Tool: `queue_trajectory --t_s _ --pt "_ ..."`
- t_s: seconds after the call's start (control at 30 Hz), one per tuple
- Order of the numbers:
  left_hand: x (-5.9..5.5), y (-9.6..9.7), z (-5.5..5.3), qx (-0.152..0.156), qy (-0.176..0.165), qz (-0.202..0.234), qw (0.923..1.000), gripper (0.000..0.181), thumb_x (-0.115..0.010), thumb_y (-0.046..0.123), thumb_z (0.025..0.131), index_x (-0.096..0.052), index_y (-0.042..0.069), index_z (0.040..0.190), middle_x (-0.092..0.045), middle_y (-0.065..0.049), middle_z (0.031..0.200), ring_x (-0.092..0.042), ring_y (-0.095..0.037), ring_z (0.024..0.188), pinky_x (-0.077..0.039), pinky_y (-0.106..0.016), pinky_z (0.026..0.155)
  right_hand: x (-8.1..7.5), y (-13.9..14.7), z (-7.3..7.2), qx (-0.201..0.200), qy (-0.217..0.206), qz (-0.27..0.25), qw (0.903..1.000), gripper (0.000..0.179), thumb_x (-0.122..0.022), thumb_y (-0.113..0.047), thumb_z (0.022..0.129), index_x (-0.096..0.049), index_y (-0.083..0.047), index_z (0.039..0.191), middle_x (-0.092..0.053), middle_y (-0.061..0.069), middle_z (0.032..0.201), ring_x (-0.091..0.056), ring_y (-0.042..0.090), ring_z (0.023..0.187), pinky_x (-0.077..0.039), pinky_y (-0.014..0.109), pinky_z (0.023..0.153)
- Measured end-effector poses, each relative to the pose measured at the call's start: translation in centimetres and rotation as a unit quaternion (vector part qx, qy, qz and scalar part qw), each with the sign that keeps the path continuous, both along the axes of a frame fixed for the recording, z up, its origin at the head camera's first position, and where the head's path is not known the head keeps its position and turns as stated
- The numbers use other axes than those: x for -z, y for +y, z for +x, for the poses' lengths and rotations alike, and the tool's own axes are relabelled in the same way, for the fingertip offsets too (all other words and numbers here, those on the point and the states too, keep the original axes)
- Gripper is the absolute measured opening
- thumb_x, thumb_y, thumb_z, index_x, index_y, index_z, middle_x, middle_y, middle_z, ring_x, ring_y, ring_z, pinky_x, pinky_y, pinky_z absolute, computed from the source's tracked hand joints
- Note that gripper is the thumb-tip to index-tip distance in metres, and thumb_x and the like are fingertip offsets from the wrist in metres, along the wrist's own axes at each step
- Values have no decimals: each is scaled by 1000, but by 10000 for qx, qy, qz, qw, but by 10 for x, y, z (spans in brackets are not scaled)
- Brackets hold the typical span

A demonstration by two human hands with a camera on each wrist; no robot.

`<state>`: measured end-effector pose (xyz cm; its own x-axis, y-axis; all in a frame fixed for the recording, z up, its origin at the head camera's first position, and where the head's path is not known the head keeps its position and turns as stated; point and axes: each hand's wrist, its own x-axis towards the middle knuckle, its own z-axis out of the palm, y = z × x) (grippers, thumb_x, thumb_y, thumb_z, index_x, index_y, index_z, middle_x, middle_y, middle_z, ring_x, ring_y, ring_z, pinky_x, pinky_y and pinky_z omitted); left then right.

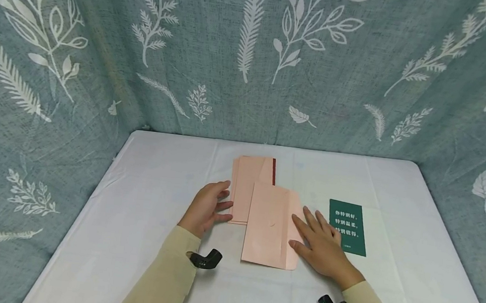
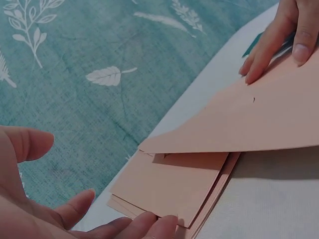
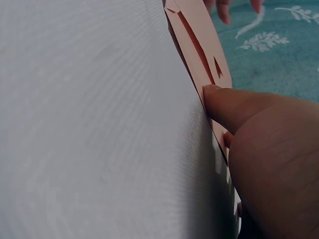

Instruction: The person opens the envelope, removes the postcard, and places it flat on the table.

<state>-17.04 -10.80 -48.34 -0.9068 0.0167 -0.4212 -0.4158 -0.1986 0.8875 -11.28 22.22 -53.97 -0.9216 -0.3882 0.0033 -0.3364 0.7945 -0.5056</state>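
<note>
A pink paper envelope [image 1: 266, 229] lies at the middle of the table, its long flap along the right side. My right hand [image 1: 320, 243] rests on that flap with spread, fairly straight fingers; in the right wrist view the thumb [image 3: 224, 102] touches the envelope's edge [image 3: 192, 45]. Several more pink envelopes [image 1: 249, 172] are stacked behind, partly covered by the front one, and a dark red strip shows at their right edge. Beside the stack's left edge is my left hand [image 1: 210, 205], fingers apart and loosely bent, holding nothing. Its fingertips [image 2: 167, 226] are close to the stack; contact is unclear.
A dark green card [image 1: 352, 239] with white writing lies right of the envelopes, partly behind my right fingers. White cloth covers the table [image 1: 169, 163]. A green leaf-patterned curtain [image 1: 219, 44] hangs behind and at both sides.
</note>
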Motion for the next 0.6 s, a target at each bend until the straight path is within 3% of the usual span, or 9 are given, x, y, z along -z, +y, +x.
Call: queue_trajectory --t_s 0.3,0.47,0.6 --pt "0 4 -3 27 -53 259 9996 64 -64 36 108 -44 -1 156 -45 -25 146 -66 -40 114 -57 -35 73 0 0 0 -19 28 2 10000 72 -63 -48 109 -43 -14 169 -20 16 179 -10 47 162 -11 75 115" --pt "0 9 -2 65 92 358 9993 68 -63 34 109 -37 -3 160 -39 -26 152 -70 -42 115 -57 -33 71 0 0 0 -22 54 15 10000 72 -63 -48 109 -43 -15 169 -20 16 179 -10 47 162 -11 75 115" --pt "1 14 -3 -30 240 201 9995 59 -62 33 109 -42 -3 151 -39 -23 150 -69 -38 108 -57 -32 69 0 0 -1 -33 42 -25 10000 72 -64 -48 109 -43 -15 169 -19 16 179 -10 46 162 -10 75 115"
